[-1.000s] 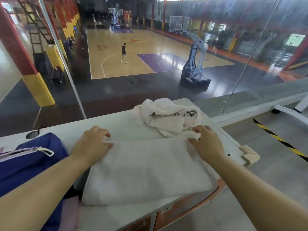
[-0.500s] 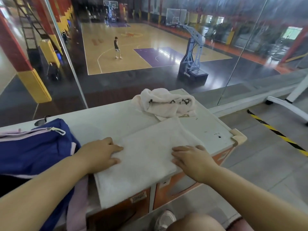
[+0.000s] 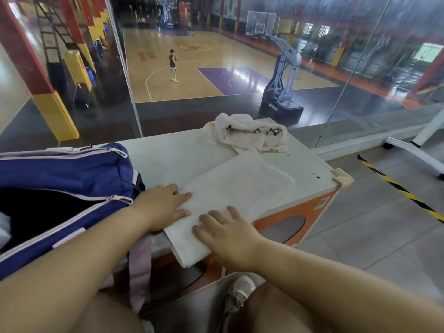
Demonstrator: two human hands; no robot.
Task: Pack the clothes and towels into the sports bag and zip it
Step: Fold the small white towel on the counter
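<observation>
A folded white towel [image 3: 242,193] lies on the white cabinet top [image 3: 173,159], its near end hanging over the front edge. My left hand [image 3: 161,209] rests flat at the towel's left edge. My right hand [image 3: 227,234] presses flat on its near end with fingers spread. A crumpled white garment with dark marks [image 3: 247,132] sits at the far side of the top. The blue sports bag [image 3: 67,171] with pink trim stands at the left, unzipped, its dark inside showing. A bit of white fabric shows inside at the far left.
A glass wall stands right behind the cabinet, with a basketball court and a person beyond it. A pink bag strap [image 3: 140,263] hangs down the cabinet front. My knee and shoe [image 3: 240,292] are below. Yellow-black floor tape [image 3: 398,188] and a white stand base [image 3: 413,152] are at right.
Both hands have drawn back toward me along the towel and come closer together. The towel now reaches over the front edge. More of the open bag shows.
</observation>
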